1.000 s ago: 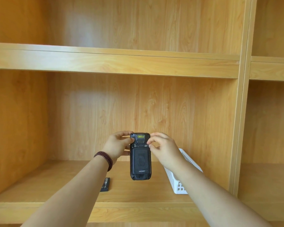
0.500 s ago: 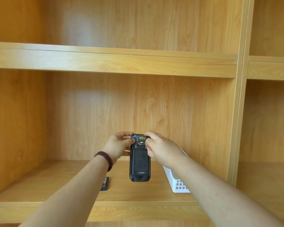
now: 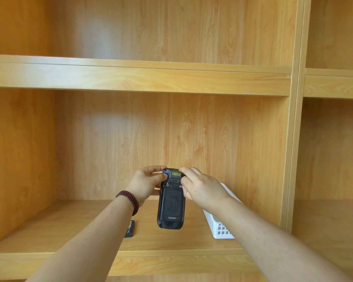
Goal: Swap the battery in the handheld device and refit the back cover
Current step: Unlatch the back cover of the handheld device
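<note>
A black handheld scanner (image 3: 171,200) is held upright in the air in front of a wooden shelf unit, its back facing the camera and its top end uppermost. The back cover (image 3: 172,203) sits in place on the body, with the word "urovo" printed near its lower end. Above the cover a yellow label and a small dark window show on the top section.

The left hand (image 3: 146,183) grips the scanner's upper left edge, thumb laid across the top corner of the back and fingers curled round behind. A dark red bead bracelet (image 3: 128,200) circles that wrist. The right hand (image 3: 200,187) grasps the upper right edge, fingers curled over the top corner and thumb tucked in by the upper right corner of the cover; whether the thumb presses on a latch there is hard to tell, as the hand hides that spot.

On the shelf board (image 3: 73,226) below, a flat black battery (image 3: 130,228) lies to the left of the scanner, partly hidden by the left forearm. A white plastic basket (image 3: 220,226) with a gridded wall stands on the board to the right, mostly covered by the right forearm.
</note>
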### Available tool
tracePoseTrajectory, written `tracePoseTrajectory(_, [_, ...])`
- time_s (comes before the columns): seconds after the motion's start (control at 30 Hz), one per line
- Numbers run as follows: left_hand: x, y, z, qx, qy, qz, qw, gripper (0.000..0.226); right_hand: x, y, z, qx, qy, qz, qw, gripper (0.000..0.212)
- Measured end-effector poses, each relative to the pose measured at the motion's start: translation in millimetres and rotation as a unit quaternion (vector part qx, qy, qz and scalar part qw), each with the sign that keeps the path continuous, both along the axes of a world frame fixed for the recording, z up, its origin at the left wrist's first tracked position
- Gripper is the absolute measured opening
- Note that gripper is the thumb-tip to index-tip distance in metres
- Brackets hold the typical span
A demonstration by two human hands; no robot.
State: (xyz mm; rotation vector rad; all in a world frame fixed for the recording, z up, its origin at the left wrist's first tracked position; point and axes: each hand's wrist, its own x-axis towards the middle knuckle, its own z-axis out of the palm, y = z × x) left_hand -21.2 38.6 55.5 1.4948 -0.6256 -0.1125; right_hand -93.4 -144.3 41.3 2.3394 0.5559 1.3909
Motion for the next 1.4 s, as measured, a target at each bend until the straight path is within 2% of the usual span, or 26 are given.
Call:
tracePoseTrajectory(0.17, [0.5,0.7,1.1,-0.006,0.003,0.003,1.0,0.024,3.1,1.4,-2.2,0.02,-0.016,0.01,1.0,0.013])
tracePoseTrajectory(0.3, [-0.3,-1.5,-3.4,-0.012,0.016,0.009,1.0,0.025,6.3,6.6,-1.7,0.084,0.007,0.029,0.996,0.013])
tracePoseTrajectory(0.37, [0.1,-2.1,-5.7,-0.022,0.022,0.015,0.999,0.026,4.0,9.3,-1.8,0.162,0.048,0.029,0.985,0.007])
tracePoseTrajectory(0.43, [1.6,-1.5,-6.6,-0.032,0.024,0.018,0.999,0.026,0.7,10.3,-8.6,0.299,0.074,0.028,0.951,0.01])
tracePoseTrajectory(0.5, [2.3,-0.9,-5.4,-0.043,0.024,0.024,0.999,0.027,-1.3,14.8,-17.0,0.431,0.083,0.036,0.898,0.012])
tracePoseTrajectory(0.63, [0.8,-4.1,-2.9,-0.056,0.011,0.034,0.998,0.027,1.0,31.0,-24.0,0.599,0.114,0.027,0.792,0.011])
tracePoseTrajectory(0.7, [-1.5,-7.8,-3.7,-0.06,0.01,0.035,0.998,0.028,3.4,34.8,-20.4,0.647,0.101,0.032,0.755,0.011])
tracePoseTrajectory(0.87, [-4.8,-14.7,-7.2,-0.068,0.005,0.033,0.997,0.027,5.8,42.5,-11.6,0.685,0.095,0.024,0.722,0.012])
tracePoseTrajectory(1.03, [-5.5,-15.9,-6.5,-0.066,-0.003,0.031,0.997,0.027,9.6,46.0,-3.8,0.744,0.107,0.02,0.659,0.016])
tracePoseTrajectory(1.3, [-7.4,-15.6,-6.9,-0.086,-0.002,0.035,0.996,0.023,8.7,50.2,-5.4,0.734,0.091,0.044,0.672,0.016])
tracePoseTrajectory(1.4, [-8.0,-16.7,-7.4,-0.091,-0.003,0.043,0.995,0.024,6.9,51.0,-6.2,0.743,0.08,0.053,0.662,0.023])
